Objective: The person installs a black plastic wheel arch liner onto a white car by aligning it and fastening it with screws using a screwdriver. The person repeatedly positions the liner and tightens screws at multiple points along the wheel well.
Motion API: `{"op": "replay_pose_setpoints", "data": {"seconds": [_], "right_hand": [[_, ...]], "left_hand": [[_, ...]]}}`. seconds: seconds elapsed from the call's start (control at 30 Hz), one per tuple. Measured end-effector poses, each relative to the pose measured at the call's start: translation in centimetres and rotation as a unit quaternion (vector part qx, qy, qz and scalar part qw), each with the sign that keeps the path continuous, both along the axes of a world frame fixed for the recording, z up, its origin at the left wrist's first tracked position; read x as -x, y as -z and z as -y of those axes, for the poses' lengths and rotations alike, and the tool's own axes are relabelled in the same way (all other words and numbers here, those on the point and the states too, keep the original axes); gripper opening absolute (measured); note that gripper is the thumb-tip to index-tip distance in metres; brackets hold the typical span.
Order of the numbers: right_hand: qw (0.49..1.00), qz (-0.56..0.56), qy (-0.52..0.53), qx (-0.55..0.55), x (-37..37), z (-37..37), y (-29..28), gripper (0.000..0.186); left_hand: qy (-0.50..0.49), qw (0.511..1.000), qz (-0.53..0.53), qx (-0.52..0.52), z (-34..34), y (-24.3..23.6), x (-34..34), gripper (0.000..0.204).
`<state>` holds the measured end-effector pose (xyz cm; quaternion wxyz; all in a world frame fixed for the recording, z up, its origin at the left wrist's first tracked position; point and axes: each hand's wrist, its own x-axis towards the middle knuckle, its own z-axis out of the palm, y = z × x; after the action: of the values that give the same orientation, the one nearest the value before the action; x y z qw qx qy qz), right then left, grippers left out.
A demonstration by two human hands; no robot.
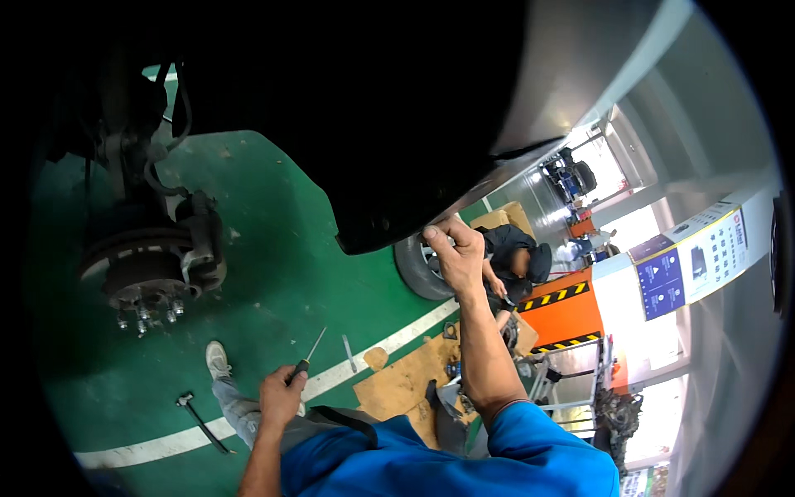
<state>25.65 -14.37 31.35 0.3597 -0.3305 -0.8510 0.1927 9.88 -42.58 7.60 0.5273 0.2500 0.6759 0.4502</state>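
Note:
My left hand (280, 399) is closed round the dark handle of a screwdriver (310, 352), its thin shaft pointing up and away. My raised right hand (454, 250) grips the lower edge of a car's black wheel-arch liner (377, 222), thumb on the near side; the other fingers are partly hidden. Most of the liner is lost in deep shadow. Left of it hangs a bare wheel hub (145, 286) with a brake disc, a caliper (203, 244) and several studs. The screwdriver is well apart from the liner.
A hammer-like tool (199, 421) lies on the green floor by my foot. A co-worker (517, 253) crouches behind a wheel (422, 269). Flattened cardboard (402, 377) with parts lies to my right, near a metal-framed cart (575, 381) and an orange-and-white pillar (559, 306).

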Motion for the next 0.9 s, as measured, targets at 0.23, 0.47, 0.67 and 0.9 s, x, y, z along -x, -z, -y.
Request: {"op": "replay_pose_setpoints", "data": {"seconds": [0.23, 0.47, 0.67, 0.9], "right_hand": [[0.998, 0.036, -0.016, 0.049, 0.3, 1.4, 0.1, 0.02], [0.998, 0.061, 0.01, 0.016, -0.3, -1.0, 2.9, 0.028], [0.999, 0.043, 0.001, 0.017, 0.4, -0.4, 3.0, 0.024], [0.998, 0.05, 0.019, 0.046, -0.7, -0.8, 4.1, 0.022]], "left_hand": [[0.001, 0.998, -0.068, 0.011, 1.8, -1.1, 1.3, 0.039], [-0.028, 0.997, -0.071, 0.03, 4.2, 1.4, 0.6, 0.041], [-0.028, 0.999, -0.038, 0.023, 3.5, 1.6, 0.1, 0.037], [0.016, 0.998, -0.046, 0.028, 1.8, 2.0, -1.0, 0.039]]}}
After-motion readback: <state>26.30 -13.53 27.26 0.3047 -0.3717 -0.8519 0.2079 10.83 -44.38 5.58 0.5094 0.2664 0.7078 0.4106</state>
